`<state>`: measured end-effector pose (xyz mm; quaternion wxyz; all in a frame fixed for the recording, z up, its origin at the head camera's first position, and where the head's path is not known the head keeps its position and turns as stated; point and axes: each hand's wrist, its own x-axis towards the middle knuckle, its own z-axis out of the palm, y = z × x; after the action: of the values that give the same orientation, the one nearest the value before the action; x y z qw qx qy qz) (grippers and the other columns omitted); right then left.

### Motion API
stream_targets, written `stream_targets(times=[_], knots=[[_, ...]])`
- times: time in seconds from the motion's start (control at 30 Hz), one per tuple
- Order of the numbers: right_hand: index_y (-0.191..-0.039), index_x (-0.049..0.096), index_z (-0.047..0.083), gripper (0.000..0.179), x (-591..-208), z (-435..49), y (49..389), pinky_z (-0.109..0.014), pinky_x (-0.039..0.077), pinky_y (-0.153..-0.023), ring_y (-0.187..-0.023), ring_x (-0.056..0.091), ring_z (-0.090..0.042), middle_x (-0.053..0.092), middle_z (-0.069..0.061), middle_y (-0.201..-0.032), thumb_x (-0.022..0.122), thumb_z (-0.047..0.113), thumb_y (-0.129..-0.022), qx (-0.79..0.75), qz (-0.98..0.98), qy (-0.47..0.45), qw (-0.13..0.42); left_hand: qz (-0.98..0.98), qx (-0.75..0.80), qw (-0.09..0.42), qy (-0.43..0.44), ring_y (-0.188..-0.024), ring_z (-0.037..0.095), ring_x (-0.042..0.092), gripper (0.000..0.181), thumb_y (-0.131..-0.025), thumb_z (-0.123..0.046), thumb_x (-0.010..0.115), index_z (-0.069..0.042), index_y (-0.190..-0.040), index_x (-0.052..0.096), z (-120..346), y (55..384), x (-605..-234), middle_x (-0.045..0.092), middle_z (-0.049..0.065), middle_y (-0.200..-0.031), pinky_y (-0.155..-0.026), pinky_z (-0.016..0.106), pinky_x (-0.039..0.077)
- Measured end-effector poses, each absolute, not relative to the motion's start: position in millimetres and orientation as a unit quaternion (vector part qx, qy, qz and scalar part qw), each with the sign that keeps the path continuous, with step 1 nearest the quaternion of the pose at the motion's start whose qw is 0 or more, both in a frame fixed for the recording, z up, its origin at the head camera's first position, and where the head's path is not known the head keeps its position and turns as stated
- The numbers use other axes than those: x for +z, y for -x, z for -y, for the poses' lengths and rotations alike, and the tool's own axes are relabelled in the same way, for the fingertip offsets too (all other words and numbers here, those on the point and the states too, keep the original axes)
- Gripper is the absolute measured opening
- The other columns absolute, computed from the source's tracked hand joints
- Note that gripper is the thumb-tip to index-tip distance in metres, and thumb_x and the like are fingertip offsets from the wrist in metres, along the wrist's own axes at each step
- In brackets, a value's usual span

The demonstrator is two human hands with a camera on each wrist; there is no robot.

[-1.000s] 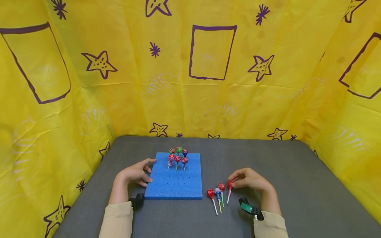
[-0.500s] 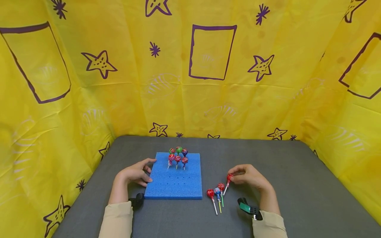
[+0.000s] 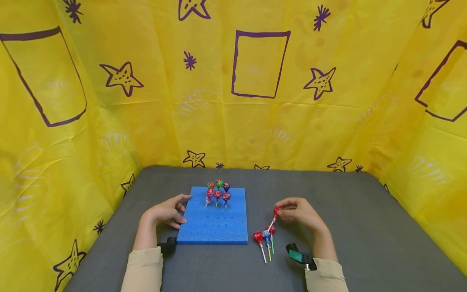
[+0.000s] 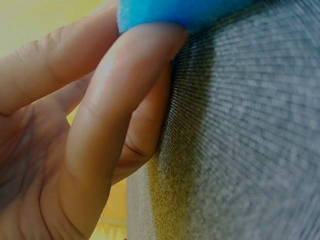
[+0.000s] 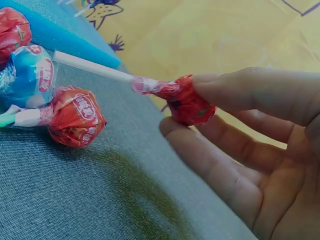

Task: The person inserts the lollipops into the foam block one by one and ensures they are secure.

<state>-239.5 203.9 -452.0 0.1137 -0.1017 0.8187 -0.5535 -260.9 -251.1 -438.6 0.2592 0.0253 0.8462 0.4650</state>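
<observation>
My right hand (image 3: 304, 215) pinches a red lollipop (image 5: 187, 102) by its wrapped candy between thumb and fingers. Its white stick (image 5: 92, 65) points left and down, overlapping the loose lollipops in the head view. Three of those lie on the table: a red one (image 3: 258, 236) with a white stick, a blue one (image 3: 266, 235), and another red one (image 5: 77, 117) with a green stick. My left hand (image 3: 164, 213) rests at the left edge of a blue foam board (image 3: 219, 236); in the left wrist view the thumb (image 4: 125, 65) presses its side (image 4: 165, 12).
Several wrapped lollipops (image 3: 217, 195) stand upright in the board's far half. Rows of small holes (image 3: 217, 218) show nearer the middle. A grey table (image 3: 310, 182) spreads around the board, with a yellow patterned curtain (image 3: 219, 121) behind and at both sides.
My right hand has moved left and away from me with the red lollipop, lifting it and swinging its stick leftward over the loose ones. My left hand and the board have stayed put.
</observation>
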Motion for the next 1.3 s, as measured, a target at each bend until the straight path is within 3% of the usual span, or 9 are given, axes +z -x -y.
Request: stream_targets(times=[0.27,0.57,0.8,1.3], knots=[[-0.118,0.067,-0.001,0.036,-448.6,-195.7,239.6,-0.028,0.060,-0.087,-0.097,0.072,-0.024,0.071,-0.020,-0.112,0.073,0.019,-0.088,-0.582,-0.806,0.082,0.073,-0.846,0.466,0.257,-0.025,-0.074,0.021,0.057,0.088,-0.082,-0.003,0.076,-0.015,-0.154,0.028,250.5,258.8,-437.5,0.045,0.017,-0.113,-0.064,0.031,0.060],[-0.116,0.068,-0.002,0.035,-445.7,-177.6,241.2,-0.021,0.058,-0.083,-0.095,0.073,-0.025,0.072,-0.019,-0.109,0.074,0.017,-0.087,-0.603,-0.794,0.067,0.037,-0.847,0.465,0.256,-0.018,-0.071,0.020,0.059,0.086,-0.081,-0.003,0.076,-0.016,-0.153,0.031,249.4,261.3,-438.0,0.046,0.016,-0.113,-0.063,0.029,0.060],[-0.114,0.071,0.003,0.030,-443.2,-163.0,243.1,-0.020,0.055,-0.084,-0.091,0.073,-0.014,0.073,-0.016,-0.108,0.074,0.017,-0.087,-0.598,-0.799,0.060,0.012,-0.847,0.468,0.253,-0.006,-0.072,0.020,0.059,0.085,-0.081,-0.002,0.076,-0.019,-0.152,0.033,250.0,261.9,-438.7,0.047,0.015,-0.112,-0.063,0.029,0.060],[-0.113,0.072,0.003,0.029,-440.6,-134.9,245.8,-0.023,0.055,-0.086,-0.093,0.072,-0.019,0.073,-0.018,-0.109,0.075,0.014,-0.086,-0.602,-0.795,0.075,0.006,-0.845,0.467,0.261,-0.021,-0.073,0.020,0.058,0.087,-0.082,-0.002,0.075,-0.016,-0.154,0.028,250.8,261.0,-437.7,0.045,0.016,-0.112,-0.064,0.030,0.060]])
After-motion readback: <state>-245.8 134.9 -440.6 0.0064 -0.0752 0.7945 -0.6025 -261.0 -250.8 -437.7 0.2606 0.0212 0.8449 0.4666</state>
